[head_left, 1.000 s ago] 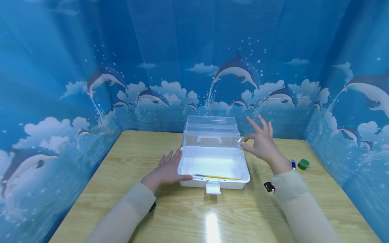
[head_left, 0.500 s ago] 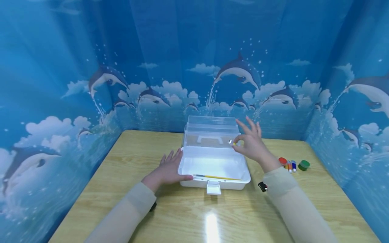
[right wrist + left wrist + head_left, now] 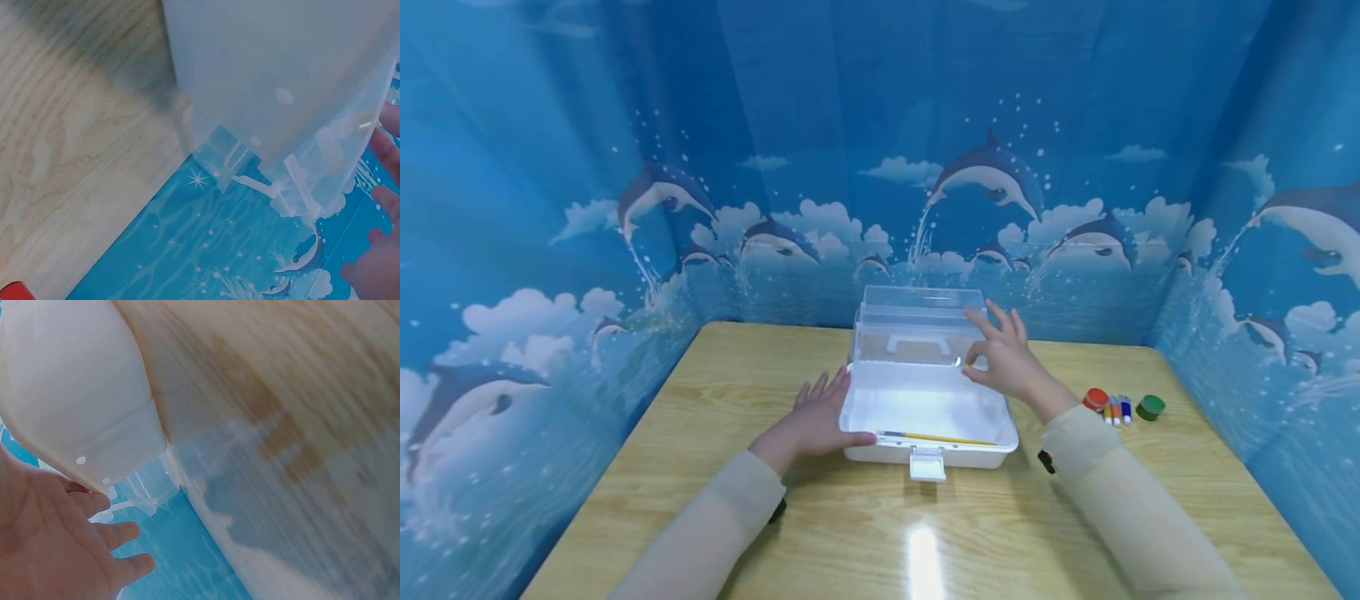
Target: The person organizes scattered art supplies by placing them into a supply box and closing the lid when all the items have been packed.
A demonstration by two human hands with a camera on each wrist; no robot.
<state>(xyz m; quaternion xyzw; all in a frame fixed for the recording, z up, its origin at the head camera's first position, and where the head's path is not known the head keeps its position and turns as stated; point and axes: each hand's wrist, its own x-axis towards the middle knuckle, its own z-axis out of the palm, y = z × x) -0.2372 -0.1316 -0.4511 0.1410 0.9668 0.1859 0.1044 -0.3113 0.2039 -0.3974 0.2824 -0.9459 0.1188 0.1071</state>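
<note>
A white plastic box stands open in the middle of the wooden table, its clear lid tipped up at the back. A yellow-handled paintbrush lies inside along the front wall. My left hand rests flat against the box's left side, fingers straight. My right hand hovers over the box's back right corner and pinches a small yellow thing between thumb and forefinger, the other fingers spread. The right wrist view shows the box's side and fingertips at the right edge.
To the right on the table lie a red cap, a few small paint tubes and a green cap. The box's front latch hangs open. Blue dolphin-print curtains wall the table on three sides.
My right hand has moved left and down with the small yellow thing, from beside the lid's right edge to over the box's back right corner. The left hand has stayed put.
</note>
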